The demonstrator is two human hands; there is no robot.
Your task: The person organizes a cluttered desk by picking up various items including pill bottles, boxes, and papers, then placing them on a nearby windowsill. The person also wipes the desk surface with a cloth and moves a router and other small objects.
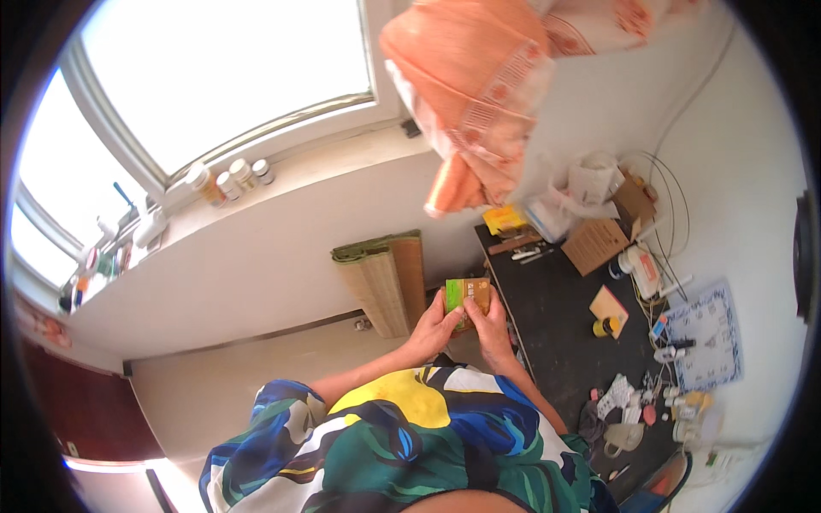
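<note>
Patterned garment (385, 445) fills foreground; left hand (434, 329) and right hand (492, 329) both clasp small green-orange box (467, 295) at dark table (556, 316) edge; box looks closed, unopened; rolled mat (385, 278) beyond.
</note>
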